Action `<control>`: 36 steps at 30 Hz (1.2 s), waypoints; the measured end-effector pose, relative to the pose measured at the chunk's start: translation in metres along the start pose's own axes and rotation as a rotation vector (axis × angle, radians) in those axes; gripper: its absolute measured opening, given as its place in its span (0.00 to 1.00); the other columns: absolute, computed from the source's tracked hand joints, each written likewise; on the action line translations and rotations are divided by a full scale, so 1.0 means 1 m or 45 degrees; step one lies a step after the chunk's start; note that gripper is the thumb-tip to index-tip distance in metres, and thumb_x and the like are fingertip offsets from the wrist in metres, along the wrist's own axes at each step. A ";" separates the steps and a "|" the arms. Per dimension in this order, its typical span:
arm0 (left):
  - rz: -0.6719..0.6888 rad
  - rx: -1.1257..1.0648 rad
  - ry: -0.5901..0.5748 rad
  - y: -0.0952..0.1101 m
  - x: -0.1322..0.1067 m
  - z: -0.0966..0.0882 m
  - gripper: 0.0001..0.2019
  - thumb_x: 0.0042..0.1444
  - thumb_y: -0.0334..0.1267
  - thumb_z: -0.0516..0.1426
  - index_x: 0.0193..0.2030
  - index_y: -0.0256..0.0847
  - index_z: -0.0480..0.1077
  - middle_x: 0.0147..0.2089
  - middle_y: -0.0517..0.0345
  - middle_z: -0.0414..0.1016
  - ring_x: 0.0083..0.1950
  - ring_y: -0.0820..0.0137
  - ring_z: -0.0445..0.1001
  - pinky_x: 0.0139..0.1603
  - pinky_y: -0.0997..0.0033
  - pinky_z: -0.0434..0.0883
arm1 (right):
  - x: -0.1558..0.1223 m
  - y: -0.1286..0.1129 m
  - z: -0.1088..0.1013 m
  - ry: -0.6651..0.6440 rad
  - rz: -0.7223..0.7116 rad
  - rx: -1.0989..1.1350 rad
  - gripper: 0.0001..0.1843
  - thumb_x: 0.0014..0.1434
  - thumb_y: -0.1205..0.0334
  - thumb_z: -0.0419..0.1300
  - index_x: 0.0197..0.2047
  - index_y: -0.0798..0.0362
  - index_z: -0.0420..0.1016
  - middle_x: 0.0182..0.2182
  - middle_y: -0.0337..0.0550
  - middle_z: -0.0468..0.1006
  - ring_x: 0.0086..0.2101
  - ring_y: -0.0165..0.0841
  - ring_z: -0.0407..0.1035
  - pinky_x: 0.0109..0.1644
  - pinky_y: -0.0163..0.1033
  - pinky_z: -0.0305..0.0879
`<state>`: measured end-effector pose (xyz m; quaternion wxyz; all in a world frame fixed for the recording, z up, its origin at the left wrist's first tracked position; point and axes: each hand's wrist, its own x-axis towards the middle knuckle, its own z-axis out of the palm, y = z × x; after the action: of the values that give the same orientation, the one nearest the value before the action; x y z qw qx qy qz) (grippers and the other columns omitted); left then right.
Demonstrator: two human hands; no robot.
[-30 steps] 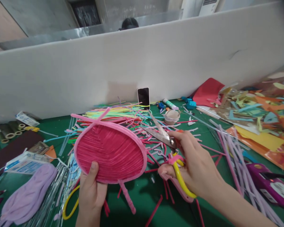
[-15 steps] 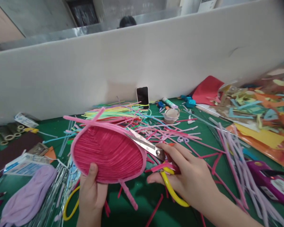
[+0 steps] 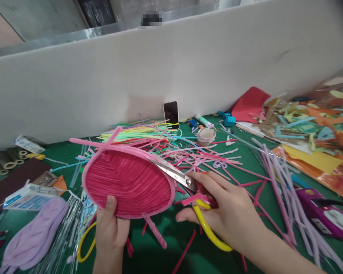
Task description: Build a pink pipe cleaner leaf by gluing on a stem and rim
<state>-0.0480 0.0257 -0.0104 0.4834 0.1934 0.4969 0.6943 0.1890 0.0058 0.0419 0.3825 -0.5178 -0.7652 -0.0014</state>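
My left hand point(image 3: 112, 228) is closed on the lower edge of a leaf-shaped piece made of pipe cleaners point(image 3: 131, 186), thumb in front. It has a dark pink ribbed middle, a light pink rim, two crossed ends at its upper left and a short pink stem below. My right hand point(image 3: 225, 205) grips scissors point(image 3: 177, 176) with yellow handles. Their blades lie along the leaf's upper right rim, the tips near its top edge; whether they touch it I cannot tell. A pink strip point(image 3: 198, 198) is beside the scissor handles at my right fingers.
Loose pipe cleaners point(image 3: 148, 134) cover the green table behind the leaf. A phone point(image 3: 170, 114) leans on the white partition point(image 3: 103, 83). A small tub point(image 3: 206, 136) and glue stick point(image 3: 204, 121) stand near it. Lilac strips point(image 3: 291, 198) and a purple device point(image 3: 326, 213) lie right; a lilac braided piece point(image 3: 36, 236) lies left.
The leaf and the scissors have shifted slightly left and up in view, with the blades still along the upper rim. Both hands keep their grips.
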 end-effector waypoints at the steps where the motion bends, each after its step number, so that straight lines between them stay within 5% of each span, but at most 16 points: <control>1: 0.003 0.006 0.002 0.000 0.000 0.000 0.31 0.40 0.51 0.72 0.54 0.50 0.75 0.59 0.55 0.77 0.59 0.57 0.74 0.54 0.63 0.77 | 0.000 0.000 -0.001 -0.009 0.002 0.015 0.37 0.58 0.30 0.51 0.46 0.58 0.75 0.29 0.44 0.79 0.25 0.29 0.74 0.29 0.32 0.70; 17: 0.046 -0.018 0.015 0.003 0.000 0.003 0.33 0.35 0.51 0.73 0.52 0.50 0.77 0.54 0.55 0.80 0.54 0.57 0.77 0.49 0.65 0.79 | 0.000 0.001 -0.003 0.081 -0.119 -0.293 0.25 0.67 0.44 0.52 0.46 0.60 0.75 0.28 0.42 0.80 0.25 0.30 0.76 0.23 0.34 0.63; 36: 0.006 -0.039 -0.010 0.001 -0.001 0.000 0.34 0.37 0.51 0.73 0.54 0.50 0.75 0.54 0.54 0.80 0.55 0.58 0.77 0.50 0.65 0.78 | 0.002 -0.003 -0.002 0.133 0.010 -0.118 0.31 0.63 0.33 0.48 0.40 0.53 0.72 0.25 0.41 0.79 0.21 0.28 0.73 0.24 0.31 0.65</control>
<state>-0.0481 0.0245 -0.0090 0.4866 0.1898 0.4838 0.7022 0.1875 0.0053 0.0456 0.3976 -0.5370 -0.7414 -0.0622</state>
